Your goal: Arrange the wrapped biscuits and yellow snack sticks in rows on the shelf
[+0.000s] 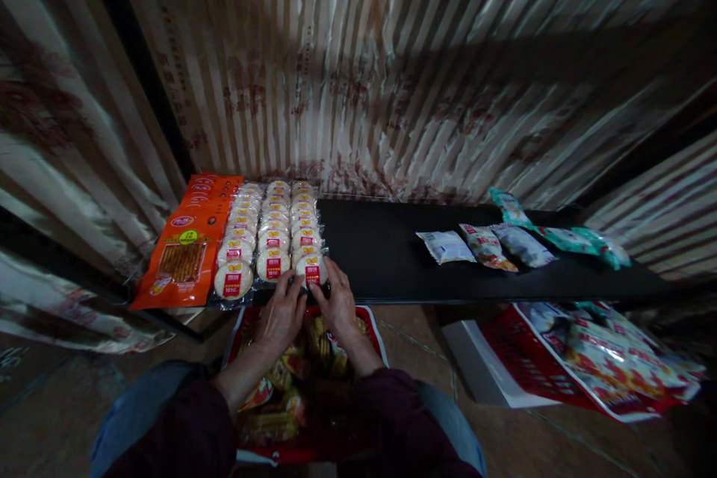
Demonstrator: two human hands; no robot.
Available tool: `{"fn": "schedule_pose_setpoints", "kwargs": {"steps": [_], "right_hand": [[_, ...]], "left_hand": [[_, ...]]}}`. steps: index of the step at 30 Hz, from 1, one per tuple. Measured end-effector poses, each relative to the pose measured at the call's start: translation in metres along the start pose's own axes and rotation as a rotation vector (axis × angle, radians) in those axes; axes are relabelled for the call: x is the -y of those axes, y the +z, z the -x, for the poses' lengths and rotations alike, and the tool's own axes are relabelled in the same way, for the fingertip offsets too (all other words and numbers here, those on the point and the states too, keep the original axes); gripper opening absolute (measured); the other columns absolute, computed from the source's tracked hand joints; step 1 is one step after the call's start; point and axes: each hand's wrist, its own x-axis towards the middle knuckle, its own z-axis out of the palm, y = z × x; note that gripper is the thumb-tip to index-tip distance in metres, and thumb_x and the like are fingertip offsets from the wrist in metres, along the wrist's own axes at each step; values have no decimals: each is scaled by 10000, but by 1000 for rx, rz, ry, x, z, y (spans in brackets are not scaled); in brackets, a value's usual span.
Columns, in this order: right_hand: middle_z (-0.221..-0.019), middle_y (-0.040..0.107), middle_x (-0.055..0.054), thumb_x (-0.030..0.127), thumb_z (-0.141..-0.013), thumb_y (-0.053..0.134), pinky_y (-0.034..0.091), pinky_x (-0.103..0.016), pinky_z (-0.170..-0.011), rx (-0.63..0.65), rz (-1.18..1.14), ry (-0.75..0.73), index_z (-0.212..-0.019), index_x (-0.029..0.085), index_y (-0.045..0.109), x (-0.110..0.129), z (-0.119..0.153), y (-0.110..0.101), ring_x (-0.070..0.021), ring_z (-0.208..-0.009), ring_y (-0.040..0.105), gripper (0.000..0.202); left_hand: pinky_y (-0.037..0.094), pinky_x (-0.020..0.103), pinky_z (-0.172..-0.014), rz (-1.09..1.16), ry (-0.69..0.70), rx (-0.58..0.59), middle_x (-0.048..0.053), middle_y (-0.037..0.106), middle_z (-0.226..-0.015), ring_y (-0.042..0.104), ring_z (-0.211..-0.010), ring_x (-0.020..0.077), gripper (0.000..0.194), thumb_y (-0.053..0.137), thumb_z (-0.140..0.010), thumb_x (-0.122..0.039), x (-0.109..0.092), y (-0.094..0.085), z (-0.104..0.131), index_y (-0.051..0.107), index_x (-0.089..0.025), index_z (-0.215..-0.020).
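Note:
My left hand (281, 312) and my right hand (338, 302) meet at the front of the third row of round rice crackers. Between their fingers is a clear-wrapped rice cracker packet (311, 270) with a red and yellow label, gripped at its left and right lower edges. Two more rows stand to its left, with a front packet (272, 266) in the middle row and another packet (232, 281) in the left row. Within each row the packets overlap from back to front. An orange snack bag (187, 246) with a see-through window lies left of the rows.
Everything stands on a black shelf (375, 254) before a striped curtain (314, 67). Small snack bags (487, 245) and green bags (565, 239) lie to the right. Below, a red basket (375, 332) of yellow packets sits between my knees; another red basket (538, 366) stands right, beside a white box (476, 366).

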Motion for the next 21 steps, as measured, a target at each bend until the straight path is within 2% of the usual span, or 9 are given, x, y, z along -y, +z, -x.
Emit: {"fn": "schedule_pose_setpoints", "kwargs": {"steps": [5,12,16,21], "right_hand": [[-1362,523,-145,288,-879,513,425,-436,-1059,-6,22,8,-1383,144,441,-2,-2,2,-251,-1257,485,529],[-1381,503,-154,282,-891,486,430,-434,-1057,21,47,-15,-1398,141,415,-5,-6,7,-250,-1292,456,530],[-1391,492,-157,262,-897,467,437,-440,-1051,20,60,-41,-1411,141,395,-4,-10,8,-250,-1303,445,533],[-1409,467,-180,244,-898,449,436,-443,-1053,34,90,-45,-1415,109,387,-2,-11,8,-257,-1318,425,538]], "left_hand": [[513,391,-975,-27,-27,18,128,468,-1353,525,-1225,245,401,440,-874,-145,-3,3,-2,491,-190,-1269],[427,415,-1077,4,-17,20,169,423,-1402,407,-1340,255,438,407,-865,-112,-2,9,-5,469,-121,-1298],[411,434,-1092,21,-32,10,160,377,-1447,357,-1373,265,467,418,-848,-99,-4,9,-5,453,-131,-1312],[438,420,-1071,32,-36,40,180,334,-1476,440,-1316,265,422,406,-854,-99,-6,8,-3,498,-113,-1265]]}}
